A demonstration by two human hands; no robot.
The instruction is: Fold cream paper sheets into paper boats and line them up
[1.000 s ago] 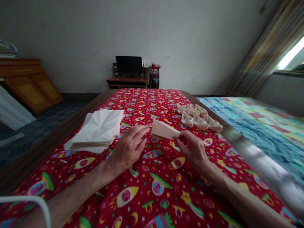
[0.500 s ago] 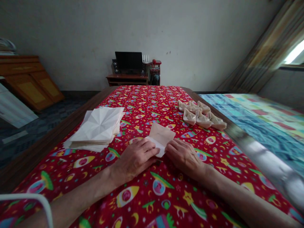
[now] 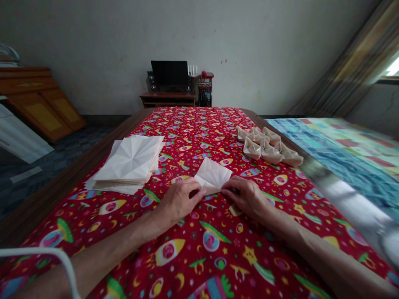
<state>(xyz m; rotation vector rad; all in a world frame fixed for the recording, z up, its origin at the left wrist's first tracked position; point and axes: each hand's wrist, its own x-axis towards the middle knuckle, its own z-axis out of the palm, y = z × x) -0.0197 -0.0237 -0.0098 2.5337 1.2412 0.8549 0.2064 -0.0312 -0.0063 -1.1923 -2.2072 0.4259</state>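
Note:
A small white sheet of folding paper (image 3: 213, 172) lies before me, creased, its near edge turned up into a narrow flap. My left hand (image 3: 183, 193) pinches the flap's left end between thumb and fingers. At the right end, my right hand (image 3: 245, 192) closes thumb and fingers on the same paper. To the left is a stack of creased white paper squares (image 3: 132, 160), the top one showing star-like fold lines. Several folded paper boats (image 3: 269, 151) sit in two rows at the right.
A red patterned cloth (image 3: 174, 249) covers the long table. A white curved tube (image 3: 59, 252) crosses the lower left corner. Beyond the table's far end stand a black monitor (image 3: 169, 73) and a red telephone (image 3: 207, 75). A bed (image 3: 327, 141) is on the right.
The paper now lies flatter, with its near edge folded into a flap. My hands have shifted from flattening over it to pinching its two near ends. The view has tilted slightly.

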